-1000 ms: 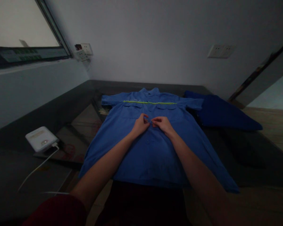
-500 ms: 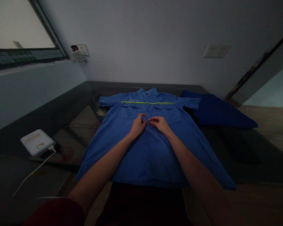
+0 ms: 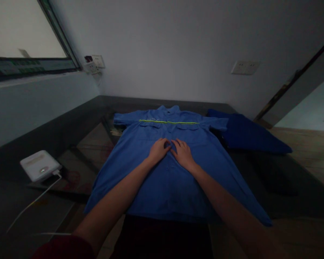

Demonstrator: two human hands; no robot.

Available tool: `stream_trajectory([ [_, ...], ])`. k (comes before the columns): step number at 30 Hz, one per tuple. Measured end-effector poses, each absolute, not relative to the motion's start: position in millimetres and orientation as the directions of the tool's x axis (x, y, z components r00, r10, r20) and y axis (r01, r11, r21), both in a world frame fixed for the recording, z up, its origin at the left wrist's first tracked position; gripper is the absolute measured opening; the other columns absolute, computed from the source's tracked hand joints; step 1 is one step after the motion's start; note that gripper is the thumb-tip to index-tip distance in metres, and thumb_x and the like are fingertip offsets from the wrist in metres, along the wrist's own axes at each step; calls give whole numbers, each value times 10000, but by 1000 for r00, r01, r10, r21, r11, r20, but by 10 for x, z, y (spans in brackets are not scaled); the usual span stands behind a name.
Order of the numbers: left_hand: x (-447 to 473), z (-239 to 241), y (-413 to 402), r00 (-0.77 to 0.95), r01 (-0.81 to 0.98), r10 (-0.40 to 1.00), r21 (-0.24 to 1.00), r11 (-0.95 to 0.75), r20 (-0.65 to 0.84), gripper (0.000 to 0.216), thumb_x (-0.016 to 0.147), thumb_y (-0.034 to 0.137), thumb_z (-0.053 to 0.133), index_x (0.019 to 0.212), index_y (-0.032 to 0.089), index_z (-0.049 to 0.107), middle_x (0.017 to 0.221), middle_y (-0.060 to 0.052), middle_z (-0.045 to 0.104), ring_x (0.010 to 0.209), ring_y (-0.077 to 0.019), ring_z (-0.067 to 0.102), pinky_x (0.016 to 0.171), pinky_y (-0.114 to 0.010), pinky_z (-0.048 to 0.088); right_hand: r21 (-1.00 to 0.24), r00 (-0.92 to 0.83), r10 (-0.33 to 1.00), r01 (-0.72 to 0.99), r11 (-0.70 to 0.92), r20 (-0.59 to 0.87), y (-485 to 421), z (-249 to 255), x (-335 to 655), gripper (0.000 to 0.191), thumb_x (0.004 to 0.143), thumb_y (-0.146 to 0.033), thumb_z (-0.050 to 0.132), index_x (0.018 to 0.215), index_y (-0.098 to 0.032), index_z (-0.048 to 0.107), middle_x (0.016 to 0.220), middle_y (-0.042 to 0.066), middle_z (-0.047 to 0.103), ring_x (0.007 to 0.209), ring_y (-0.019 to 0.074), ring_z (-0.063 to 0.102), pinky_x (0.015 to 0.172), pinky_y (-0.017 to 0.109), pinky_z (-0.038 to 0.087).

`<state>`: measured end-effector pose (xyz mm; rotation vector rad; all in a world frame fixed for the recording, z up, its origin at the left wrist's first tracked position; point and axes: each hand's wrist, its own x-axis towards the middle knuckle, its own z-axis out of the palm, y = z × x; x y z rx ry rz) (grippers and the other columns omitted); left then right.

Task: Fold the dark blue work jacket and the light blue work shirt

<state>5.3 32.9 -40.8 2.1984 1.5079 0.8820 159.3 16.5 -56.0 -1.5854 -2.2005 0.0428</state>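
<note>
A blue short-sleeved button-front shirt (image 3: 148,183) lies spread out, front up, its collar at the far side. A thin yellow-green stripe crosses its chest above two flap pockets. On the middle of the front, at the placket, my left hand (image 3: 158,150) rests with fingers bent and a gap between thumb and forefinger. Close beside it, my right hand (image 3: 182,152) lies on the cloth, fingers apart and thumb toward the placket. The fingertips of both hands nearly meet. No button shows clearly between them.
A dark glossy table (image 3: 83,154) stands against the wall. Darker blue folded cloth (image 3: 253,133) lies to the right, partly under the shirt's sleeve. On the left sits a white box-shaped device (image 3: 40,165) with a white cable (image 3: 34,201). Wall sockets (image 3: 245,67) are behind.
Both hands have gone from pinching at the placket to lying lower and flatter on the shirt front, fingers loosened. The view has tilted slightly upward.
</note>
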Motion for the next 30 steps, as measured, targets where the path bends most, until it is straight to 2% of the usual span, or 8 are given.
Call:
stream_trajectory([
  [4,56,-412,320,245,718,925,588,-374,289,147,825,195,587,963,174,635,861,-35,583,800,-162,564,763,-269,455,-163,-307,896,914,371,321,63,-535,1600,443,931,-298,398,1338,-142,476,1366,165,480,1254,285,412,1031,457,338],
  [9,54,-398,291,225,738,934,577,-350,278,172,827,222,588,990,184,629,975,-53,540,849,-164,567,803,-282,468,-164,-360,878,891,424,316,-74,-360,1669,407,895,-226,458,1288,-141,523,1359,164,485,1271,278,398,1025,451,363],
  [14,24,-264,223,263,800,913,458,-387,313,243,839,173,531,1076,180,585,1044,-76,526,962,-188,565,877,-304,448,-342,-341,876,823,454,342,-416,-108,1720,353,858,-160,493,1206,-156,557,1209,134,578,1147,258,502,966,431,421],
  [19,32,76,-7,315,867,924,331,-372,215,233,885,169,440,1073,189,575,1036,-109,585,884,-220,611,796,-322,458,-528,-194,913,764,371,360,-904,-145,1558,168,872,-207,506,1026,-209,574,954,79,628,889,236,585,798,385,480],
  [21,46,192,-168,343,864,927,336,-375,152,204,909,197,410,1018,195,583,988,-105,620,849,-227,627,749,-316,460,-526,-191,913,767,367,360,-1026,-197,1442,161,865,-294,550,1000,-208,566,953,86,622,891,250,578,790,390,473],
  [25,45,180,-510,337,883,941,334,-329,35,187,913,173,392,976,192,567,931,-99,648,815,-233,641,695,-310,457,-461,-213,915,810,361,341,-1087,-262,1280,326,816,-414,605,1034,-179,552,1003,111,604,938,286,546,822,433,450],
  [27,33,44,-651,293,886,956,372,-277,13,186,912,156,381,975,180,555,924,-97,642,806,-226,637,701,-313,463,-439,-216,920,828,349,326,-1074,-288,1264,314,812,-364,601,1049,-166,547,1024,120,596,948,292,534,824,442,445],
  [30,28,-204,-804,213,841,972,488,-234,100,179,899,118,386,989,168,532,977,-88,608,874,-202,609,772,-306,468,-441,-195,923,833,334,332,-1064,-318,1301,256,808,-221,558,1057,-161,544,1045,127,591,973,284,527,834,431,443],
])
